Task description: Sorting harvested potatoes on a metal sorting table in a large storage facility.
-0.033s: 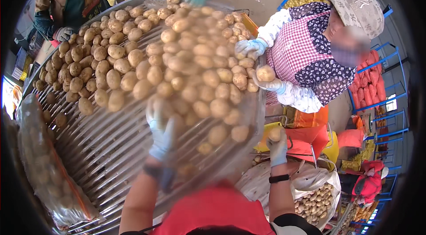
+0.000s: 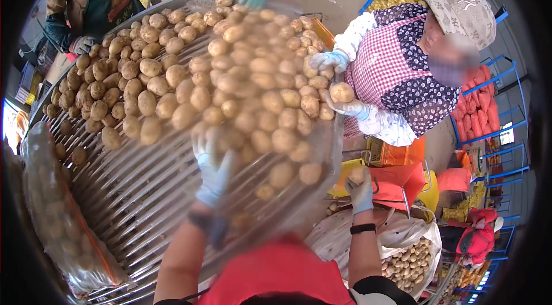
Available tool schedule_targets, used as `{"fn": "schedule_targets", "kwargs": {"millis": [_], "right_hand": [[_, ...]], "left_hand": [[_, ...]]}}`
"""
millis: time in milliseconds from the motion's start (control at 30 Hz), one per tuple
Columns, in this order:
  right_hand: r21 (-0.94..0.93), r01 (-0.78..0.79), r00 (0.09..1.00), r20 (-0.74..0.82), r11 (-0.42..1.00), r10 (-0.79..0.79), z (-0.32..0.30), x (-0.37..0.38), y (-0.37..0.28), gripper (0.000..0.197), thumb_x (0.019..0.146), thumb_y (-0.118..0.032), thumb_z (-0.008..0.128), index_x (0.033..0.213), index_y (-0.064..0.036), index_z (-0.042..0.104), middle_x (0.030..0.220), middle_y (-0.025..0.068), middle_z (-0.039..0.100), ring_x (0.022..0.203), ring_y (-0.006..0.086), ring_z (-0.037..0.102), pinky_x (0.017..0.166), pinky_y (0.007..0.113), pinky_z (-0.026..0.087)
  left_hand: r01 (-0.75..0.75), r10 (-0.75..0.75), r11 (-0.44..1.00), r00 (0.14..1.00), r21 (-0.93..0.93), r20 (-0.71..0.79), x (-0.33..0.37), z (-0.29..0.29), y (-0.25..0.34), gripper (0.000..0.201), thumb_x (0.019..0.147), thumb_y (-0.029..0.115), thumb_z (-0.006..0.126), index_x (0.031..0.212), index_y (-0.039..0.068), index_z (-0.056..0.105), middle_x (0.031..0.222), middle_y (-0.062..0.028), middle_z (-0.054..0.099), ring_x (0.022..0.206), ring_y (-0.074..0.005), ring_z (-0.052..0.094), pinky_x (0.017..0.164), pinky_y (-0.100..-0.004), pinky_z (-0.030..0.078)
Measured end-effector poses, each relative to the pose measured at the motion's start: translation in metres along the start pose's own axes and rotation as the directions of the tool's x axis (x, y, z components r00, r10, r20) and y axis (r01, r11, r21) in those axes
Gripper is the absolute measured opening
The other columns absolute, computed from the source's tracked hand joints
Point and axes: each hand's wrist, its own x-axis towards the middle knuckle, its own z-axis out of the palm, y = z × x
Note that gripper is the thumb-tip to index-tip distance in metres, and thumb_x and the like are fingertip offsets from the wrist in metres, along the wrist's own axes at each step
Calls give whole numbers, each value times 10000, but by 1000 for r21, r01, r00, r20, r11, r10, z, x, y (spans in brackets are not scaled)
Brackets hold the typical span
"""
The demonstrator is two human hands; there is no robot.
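Observation:
Potatoes (image 2: 150, 67) lie in a broad heap over the far part of a metal roller table (image 2: 144, 207). My left hand (image 2: 211, 170), in a pale blue glove, reaches over the rollers at the heap's near edge. Its thumb stands apart from its fingers, and the fingertips are blurred against the potatoes there. To the right, beyond the table's edge, my right hand (image 2: 361, 194) is closed around a potato (image 2: 357, 175). Below that hand, an open white sack (image 2: 339, 236) holds many small potatoes (image 2: 409, 262).
Across the right edge, a co-worker (image 2: 391, 69) holds a potato (image 2: 342, 92). Two other people's gloved hands rest at the far edge. A clear bag of potatoes (image 2: 63, 218) lies at the left. Red and yellow containers (image 2: 402, 181) stand right; blue racks (image 2: 506, 161) lie beyond.
My left hand has shifted slightly, with its thumb a little to the right. The co-worker's hands have moved slightly. My right hand still holds its potato.

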Motion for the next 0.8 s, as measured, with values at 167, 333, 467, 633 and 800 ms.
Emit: {"fn": "schedule_targets", "kwargs": {"millis": [167,333,467,633,800], "right_hand": [[-711,457,819,101,535,-565,-18,37,21,556,923,-264,637,1387,-17,455,1283,123,559,1141,271,552,976,385,448],[-629,737,662,597,249,-453,90,-59,0,585,831,-153,698,1351,-4,474,1338,222,518,1235,356,505,1048,417,402],[-356,934,341,876,18,-342,157,-136,24,691,756,-226,789,1329,5,480,1337,254,484,1171,427,514,999,472,429],[-501,864,474,775,51,-418,207,-131,39,765,735,-223,801,1370,2,439,1273,257,500,1120,438,528,961,487,450],[-531,845,507,759,62,-409,207,-124,45,837,698,-193,814,1407,-11,407,1195,255,532,1108,419,542,925,493,480]], "left_hand": [[165,-31,803,971,-573,236,18,-9,36,528,953,120,584,1453,47,433,1533,-179,353,1406,-301,362,1135,-394,330],[360,-514,605,858,-710,-3,-5,-75,-20,337,1038,215,486,1318,43,558,1257,-83,631,1168,-181,584,1024,-329,446],[501,-482,721,859,-479,172,-93,-105,-72,419,932,23,591,1341,-24,511,1295,-126,596,1156,-196,585,972,-328,489],[21,-44,998,905,60,424,-114,-108,6,932,736,467,804,1433,14,381,1439,-217,431,1333,-375,412,1118,-511,315],[-143,39,962,915,233,402,-131,-49,13,1188,608,589,828,1490,32,259,1497,-332,242,1383,-511,255,1101,-683,194]]}}
